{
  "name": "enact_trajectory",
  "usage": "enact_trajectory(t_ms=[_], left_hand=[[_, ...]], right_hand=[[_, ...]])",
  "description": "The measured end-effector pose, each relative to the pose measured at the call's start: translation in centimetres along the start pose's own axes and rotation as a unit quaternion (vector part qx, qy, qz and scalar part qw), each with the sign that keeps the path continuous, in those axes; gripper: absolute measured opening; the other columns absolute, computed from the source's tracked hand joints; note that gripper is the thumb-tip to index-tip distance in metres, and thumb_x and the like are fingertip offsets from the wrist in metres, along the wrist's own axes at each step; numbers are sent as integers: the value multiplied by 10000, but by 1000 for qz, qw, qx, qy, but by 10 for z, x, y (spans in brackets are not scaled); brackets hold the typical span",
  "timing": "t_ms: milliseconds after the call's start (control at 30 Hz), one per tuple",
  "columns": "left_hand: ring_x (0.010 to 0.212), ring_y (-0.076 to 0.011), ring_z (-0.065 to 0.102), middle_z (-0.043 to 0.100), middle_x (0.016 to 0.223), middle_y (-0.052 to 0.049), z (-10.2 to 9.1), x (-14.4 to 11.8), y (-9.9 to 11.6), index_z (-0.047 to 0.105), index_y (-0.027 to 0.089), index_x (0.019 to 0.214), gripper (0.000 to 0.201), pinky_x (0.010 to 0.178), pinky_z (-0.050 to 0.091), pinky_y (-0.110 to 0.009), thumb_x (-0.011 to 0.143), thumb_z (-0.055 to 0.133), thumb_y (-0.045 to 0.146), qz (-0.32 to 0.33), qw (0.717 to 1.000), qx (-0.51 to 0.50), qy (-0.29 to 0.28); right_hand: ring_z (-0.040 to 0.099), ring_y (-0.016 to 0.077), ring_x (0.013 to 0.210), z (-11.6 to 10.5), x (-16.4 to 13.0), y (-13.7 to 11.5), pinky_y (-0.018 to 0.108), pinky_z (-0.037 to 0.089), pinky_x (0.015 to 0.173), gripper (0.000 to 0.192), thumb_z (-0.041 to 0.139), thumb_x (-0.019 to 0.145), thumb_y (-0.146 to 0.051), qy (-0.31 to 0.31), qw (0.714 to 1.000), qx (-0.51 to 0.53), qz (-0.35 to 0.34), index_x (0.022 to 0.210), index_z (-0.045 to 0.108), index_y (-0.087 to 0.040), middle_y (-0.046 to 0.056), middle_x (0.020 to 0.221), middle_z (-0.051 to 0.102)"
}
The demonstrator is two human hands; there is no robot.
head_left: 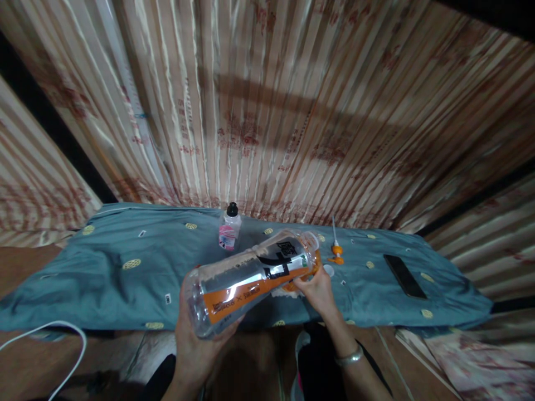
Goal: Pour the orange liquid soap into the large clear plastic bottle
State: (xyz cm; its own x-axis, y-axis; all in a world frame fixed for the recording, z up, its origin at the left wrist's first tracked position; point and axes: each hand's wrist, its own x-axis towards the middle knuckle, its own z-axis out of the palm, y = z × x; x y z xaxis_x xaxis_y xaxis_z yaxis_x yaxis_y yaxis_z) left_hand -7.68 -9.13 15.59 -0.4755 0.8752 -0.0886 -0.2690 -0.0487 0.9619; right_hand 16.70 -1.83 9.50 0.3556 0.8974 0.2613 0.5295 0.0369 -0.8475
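Home, curtains, cloth-covered table

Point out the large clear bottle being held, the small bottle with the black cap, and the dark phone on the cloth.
large clear bottle (251, 278): head view, on its orange and black label.
small bottle (229, 230): head view, on its clear body below the black cap.
phone (404, 275): head view, mid-screen.
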Motion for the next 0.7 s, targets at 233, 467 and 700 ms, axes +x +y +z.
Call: enact_trajectory(t_ms=[233, 467, 700], left_hand=[[1133, -428, 718, 762, 1185, -47, -1, 2, -3, 642, 351, 1322, 1025, 893, 631, -608, 370, 1019, 327, -24, 1000, -19, 2], [1016, -365, 760, 776, 1158, -27, 0, -2, 1, 633, 344, 1338, 1049, 841, 662, -515, 366, 1022, 280, -24, 999, -28, 0], [1056, -391, 755, 772, 1182, -61, -2, 1, -2, 657, 337, 1319, 922, 786, 674, -514, 461, 992, 386, -51, 997, -51, 6]], right_hand=[[803, 308, 806, 0, 0, -1, 382, 649, 737, 523, 708, 637, -407, -1, 1000, -2, -4, 1112, 632, -202, 76, 907, 827], [804, 306, 810, -1, 0, -1, 382, 651, 747, 531, 706, 630, -395, -4, 1000, 7, -5, 1120, 641, -198, 66, 900, 827], [801, 306, 827, 0, 0, 1, 382, 646, 751, 487, 722, 624, -375, 4, 1000, 1, -4, 1079, 648, -217, 62, 908, 828]])
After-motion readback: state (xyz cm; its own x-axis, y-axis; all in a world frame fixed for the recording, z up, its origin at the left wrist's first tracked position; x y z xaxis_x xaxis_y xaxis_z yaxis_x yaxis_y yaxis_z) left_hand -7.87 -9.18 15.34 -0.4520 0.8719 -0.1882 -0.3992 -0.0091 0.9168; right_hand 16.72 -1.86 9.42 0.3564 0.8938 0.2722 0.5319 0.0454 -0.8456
